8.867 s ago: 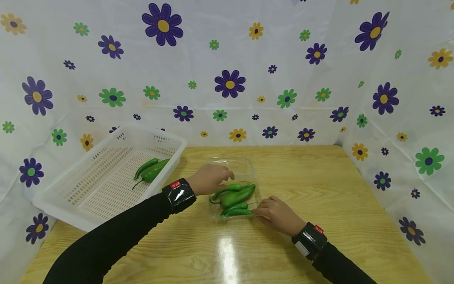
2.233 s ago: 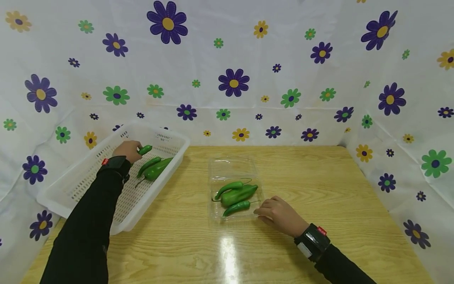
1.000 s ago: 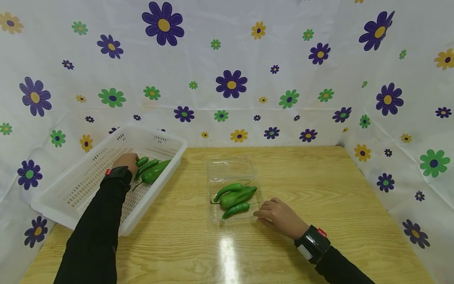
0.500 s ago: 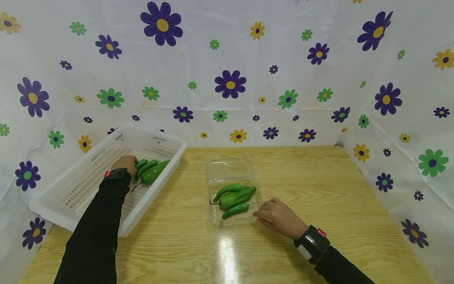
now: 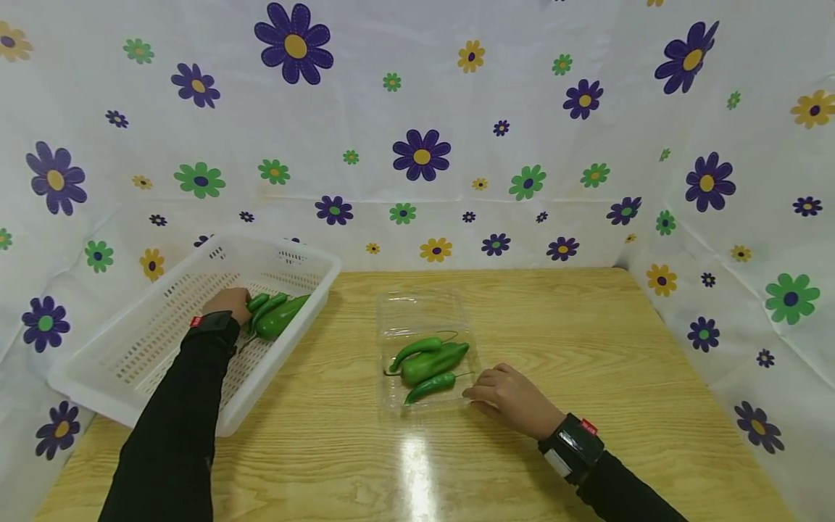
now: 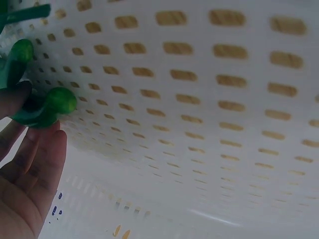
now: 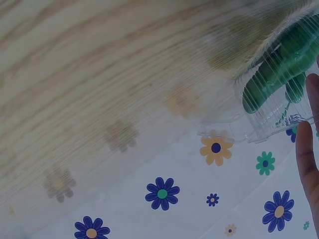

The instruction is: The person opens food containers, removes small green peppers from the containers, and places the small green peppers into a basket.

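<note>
In the head view my left hand [image 5: 225,301] is inside the white basket [image 5: 277,359]. Its thumb and fingers pinch a small green chili pepper [image 6: 61,101], low over the perforated floor in the left wrist view. Right beside it lie another slim chili pepper [image 5: 269,307] and a larger green pepper [image 5: 280,320]. My right hand [image 5: 518,402] holds the near right edge of a clear plastic box [image 5: 420,308], its fingertips at the rim. Inside the box are two slim chili peppers, one curved [image 5: 417,349] and one nearer [image 5: 432,387], around a thicker green pepper [image 5: 435,362].
The wooden table [image 5: 554,319] carries the basket at left and the box in the middle, with the box's lid laid open toward the back. A white flower-print cloth [image 5: 365,109] hangs behind and along both sides.
Earlier my left hand was over the box, which held one more chili pepper. It carried that chili into the basket and lowered it beside the other peppers. My right hand stayed at the box.
</note>
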`<state>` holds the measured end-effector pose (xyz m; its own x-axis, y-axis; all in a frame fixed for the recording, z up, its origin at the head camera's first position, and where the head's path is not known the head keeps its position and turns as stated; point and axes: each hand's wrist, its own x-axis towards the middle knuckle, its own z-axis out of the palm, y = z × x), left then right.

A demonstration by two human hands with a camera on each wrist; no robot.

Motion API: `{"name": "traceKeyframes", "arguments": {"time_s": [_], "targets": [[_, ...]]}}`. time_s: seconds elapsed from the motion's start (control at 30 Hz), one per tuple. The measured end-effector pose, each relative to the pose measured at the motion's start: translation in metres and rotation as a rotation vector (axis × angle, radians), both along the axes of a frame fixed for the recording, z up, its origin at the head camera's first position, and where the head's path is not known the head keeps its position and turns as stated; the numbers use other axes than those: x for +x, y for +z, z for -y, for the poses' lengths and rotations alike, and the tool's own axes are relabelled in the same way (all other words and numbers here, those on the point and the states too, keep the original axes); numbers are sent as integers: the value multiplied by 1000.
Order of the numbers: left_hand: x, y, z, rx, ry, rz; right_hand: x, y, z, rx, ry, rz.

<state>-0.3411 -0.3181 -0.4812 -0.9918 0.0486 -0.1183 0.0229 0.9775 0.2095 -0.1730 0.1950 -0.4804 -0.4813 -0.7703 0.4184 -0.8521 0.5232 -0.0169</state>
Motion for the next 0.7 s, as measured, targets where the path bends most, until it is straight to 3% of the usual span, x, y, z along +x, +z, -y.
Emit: {"name": "traceKeyframes", "arguments": {"time_s": [0.27,0.47,0.57,0.7], "targets": [[8,6,-3,-5,-6,42,0,-2,-1,6,3,-1],[-2,2,11,13,-45,16,1,-1,-1,10,3,1],[-6,11,11,15,-63,-2,0,0,0,11,4,-1],[-4,33,1,28,-118,-42,0,1,0,16,-1,-2]]}}
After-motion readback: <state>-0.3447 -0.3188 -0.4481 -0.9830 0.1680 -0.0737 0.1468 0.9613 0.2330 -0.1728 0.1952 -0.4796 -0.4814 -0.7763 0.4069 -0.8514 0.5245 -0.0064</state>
